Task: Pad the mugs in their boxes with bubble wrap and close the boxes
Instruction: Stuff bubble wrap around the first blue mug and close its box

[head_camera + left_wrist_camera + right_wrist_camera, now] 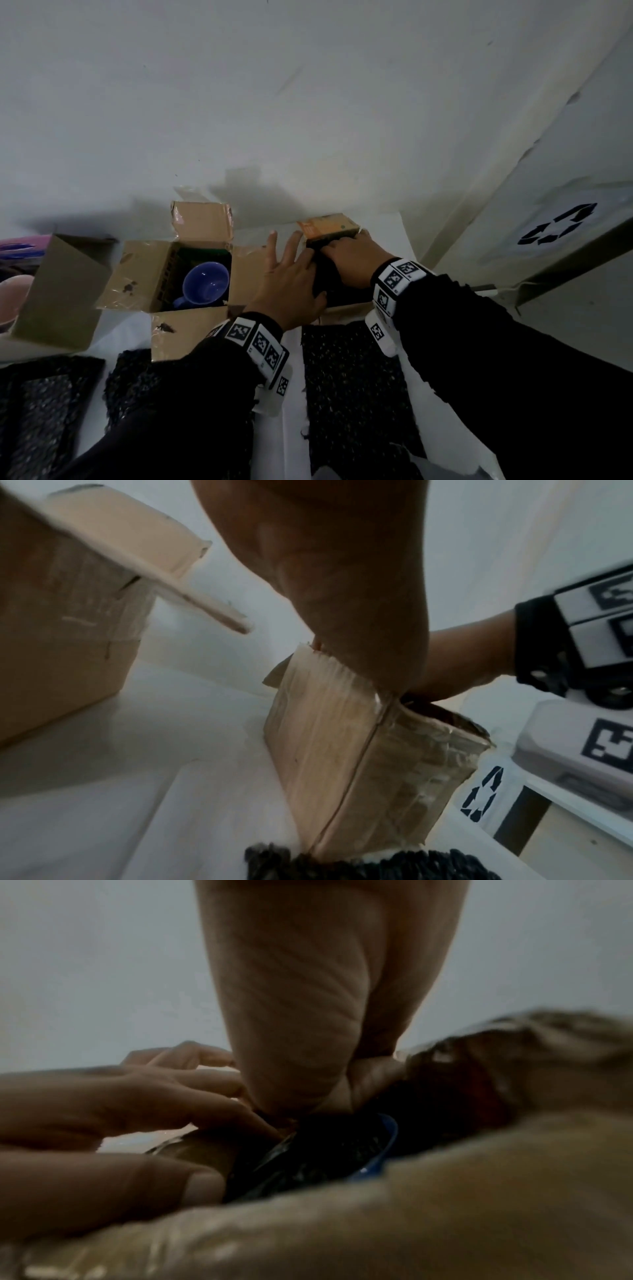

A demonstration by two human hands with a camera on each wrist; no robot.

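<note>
Both hands work over a small cardboard box at centre right of the white table. Black bubble wrap fills its top. In the right wrist view a blue mug rim shows around the wrap. My left hand has spread, mostly straight fingers and presses the wrap from the left. My right hand curls its fingers down into the wrap at the far side, beside an orange-printed flap. A second open box to the left holds a bare blue mug.
A third brown box stands at the far left, with a pink mug beside it. Black bubble wrap sheets lie along the near edge. A white wall rises behind, and a white bin with a recycling mark stands at the right.
</note>
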